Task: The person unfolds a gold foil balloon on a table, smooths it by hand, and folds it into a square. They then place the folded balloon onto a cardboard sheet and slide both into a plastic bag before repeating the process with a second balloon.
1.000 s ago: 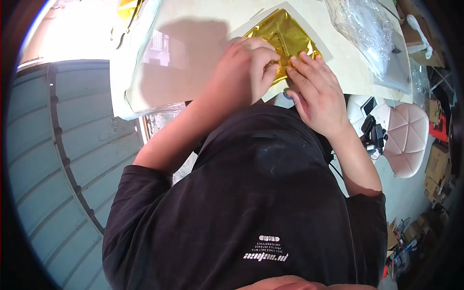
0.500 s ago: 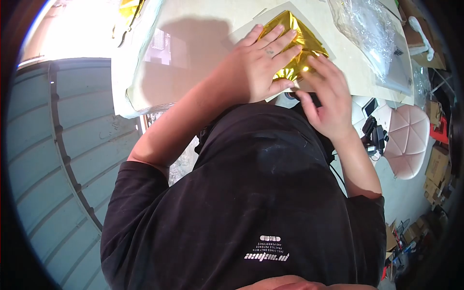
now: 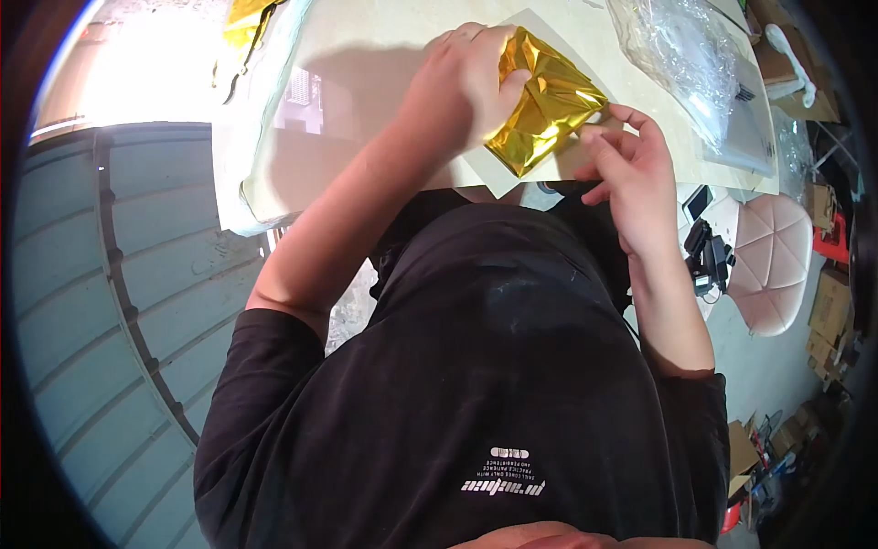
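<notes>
A creased sheet of shiny gold foil (image 3: 553, 101), with folded-looking edges, lies on a thin, pale, see-through sheet (image 3: 499, 180) near the table's front edge. My left hand (image 3: 466, 78) is at the foil's left edge, smeared by motion. Its thumb overlaps the gold surface, while the other fingers are bent away and partly hidden. At the foil's right corner is my right hand (image 3: 636, 169), thumb and index finger pinched together on the edge. Its remaining fingers curl loosely below.
Crumpled clear plastic wrap (image 3: 686, 64) lies on the right of the pale table (image 3: 366, 101). More gold foil (image 3: 245, 23) is at the far left. A quilted pink chair (image 3: 771, 265) and black devices (image 3: 709, 261) are to the right. Cardboard boxes (image 3: 828, 316) stand beyond.
My left hand has moved left, off the middle of the foil, uncovering most of it. My right hand has shifted slightly right and down, and its fingers have closed at the foil's corner.
</notes>
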`<act>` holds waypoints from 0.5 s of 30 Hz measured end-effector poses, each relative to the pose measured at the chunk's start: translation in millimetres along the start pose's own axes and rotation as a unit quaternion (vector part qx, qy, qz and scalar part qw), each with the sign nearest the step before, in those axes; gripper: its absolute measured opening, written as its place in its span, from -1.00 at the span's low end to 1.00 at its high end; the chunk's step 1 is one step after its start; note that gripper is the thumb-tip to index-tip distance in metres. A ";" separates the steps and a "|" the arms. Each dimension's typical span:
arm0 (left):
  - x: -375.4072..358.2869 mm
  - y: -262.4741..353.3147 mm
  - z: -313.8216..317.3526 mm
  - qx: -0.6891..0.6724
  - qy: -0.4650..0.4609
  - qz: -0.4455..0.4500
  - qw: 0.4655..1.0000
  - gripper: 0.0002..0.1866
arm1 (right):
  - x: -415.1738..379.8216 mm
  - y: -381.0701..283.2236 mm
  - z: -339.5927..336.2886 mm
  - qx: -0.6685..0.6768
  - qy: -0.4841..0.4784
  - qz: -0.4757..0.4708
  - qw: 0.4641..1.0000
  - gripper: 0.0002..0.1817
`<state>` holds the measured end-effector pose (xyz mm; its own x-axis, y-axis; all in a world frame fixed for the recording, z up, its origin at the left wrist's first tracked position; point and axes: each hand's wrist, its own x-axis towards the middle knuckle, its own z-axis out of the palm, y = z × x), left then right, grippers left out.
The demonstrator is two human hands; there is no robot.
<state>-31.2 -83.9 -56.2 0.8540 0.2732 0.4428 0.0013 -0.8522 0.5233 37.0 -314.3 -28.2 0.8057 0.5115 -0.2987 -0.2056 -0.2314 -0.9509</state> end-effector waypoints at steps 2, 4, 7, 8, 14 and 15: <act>8.2 -1.1 -0.4 -0.003 -0.053 -0.054 0.997 -0.58 | 8.2 -10.2 -2.1 0.042 -0.006 0.046 0.998 -0.35; 10.0 -2.8 1.4 -0.003 -0.054 -0.057 0.997 -0.59 | 20.3 -10.5 -1.6 0.041 0.001 0.048 0.998 -0.35; 7.6 -11.3 5.4 0.000 -0.041 -0.015 0.999 -0.60 | 30.8 -12.6 -0.6 0.000 -0.006 0.053 0.999 -0.38; 9.3 -11.0 4.3 -0.001 -0.041 -0.014 0.999 -0.60 | 33.7 -14.0 -0.5 -0.040 -0.019 0.055 0.997 -0.41; 8.7 -17.1 -0.5 -0.049 -0.065 -0.033 0.996 -0.63 | 42.0 -19.3 5.1 -0.255 -0.012 -0.015 0.967 -0.55; 8.4 -17.9 -1.0 -0.022 -0.067 -0.003 0.998 -0.63 | 45.6 -13.8 3.8 -0.256 -0.012 -0.016 0.966 -0.55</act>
<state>-24.5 -66.0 -61.1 0.9159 0.2132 0.3401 -0.0144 -0.8293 0.5586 74.4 -284.6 -29.0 0.7926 0.5429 -0.2775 0.1261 -0.5912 -0.7966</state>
